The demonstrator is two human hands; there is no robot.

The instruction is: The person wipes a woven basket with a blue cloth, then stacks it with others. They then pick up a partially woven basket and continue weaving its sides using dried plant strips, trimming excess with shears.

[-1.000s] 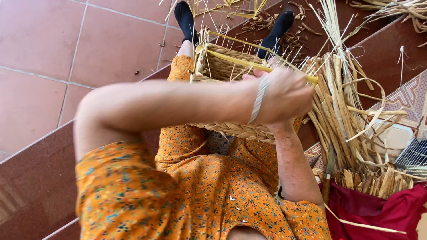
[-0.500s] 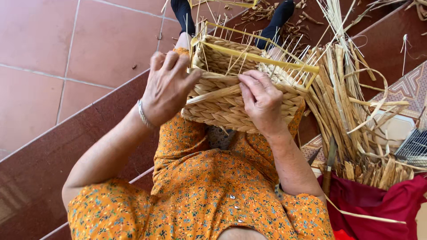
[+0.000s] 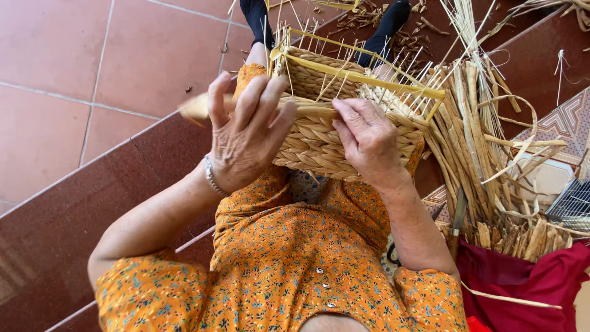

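Note:
A half-woven straw basket [image 3: 319,138] with a yellow wire frame [image 3: 369,77] rests on my lap, thin stakes sticking up from its rim. My left hand [image 3: 246,132] grips a thick straw strand [image 3: 196,107] that runs across the basket's near wall, its loose end sticking out to the left. My right hand [image 3: 369,138] presses flat on the basket's woven wall, fingers on the same strand. I wear an orange flowered dress [image 3: 289,258] and a bracelet on the left wrist.
A bundle of dried straw stalks [image 3: 485,166] lies to my right above a red cloth [image 3: 528,276]. A wire rack [image 3: 571,206] sits at the far right. Straw scraps litter the floor near my black-socked feet [image 3: 387,24]. Red tiles lie to the left.
My left arm, first crossed over the basket, has swung back to the left side. It now pulls the strand out leftward while the right hand stays on the wall.

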